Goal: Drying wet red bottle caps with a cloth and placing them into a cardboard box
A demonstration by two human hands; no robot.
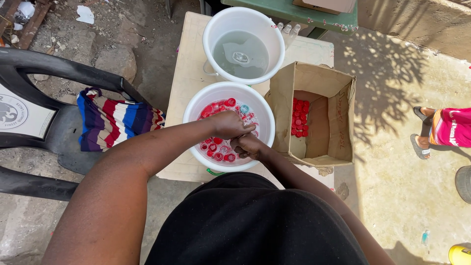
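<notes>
From my feed, both hands are in the near white bucket (196, 110), left hand (229, 123) and right hand (247, 145) curled together (contents unclear), most red caps (218, 149) unwashed, few in cardboard box (338, 118).

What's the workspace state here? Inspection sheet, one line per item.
Surface: small cream table, outdoors, crowded.
Job's things: near white bucket of water and red caps; cardboard box with more red caps.
Clutter: far bucket of cloudy water.
Grippers: left hand and right hand together over the near bucket; grip unclear.
Cables: nothing seen.
Surroundings: black plastic chair with striped cloth; another person's legs at right.
</notes>
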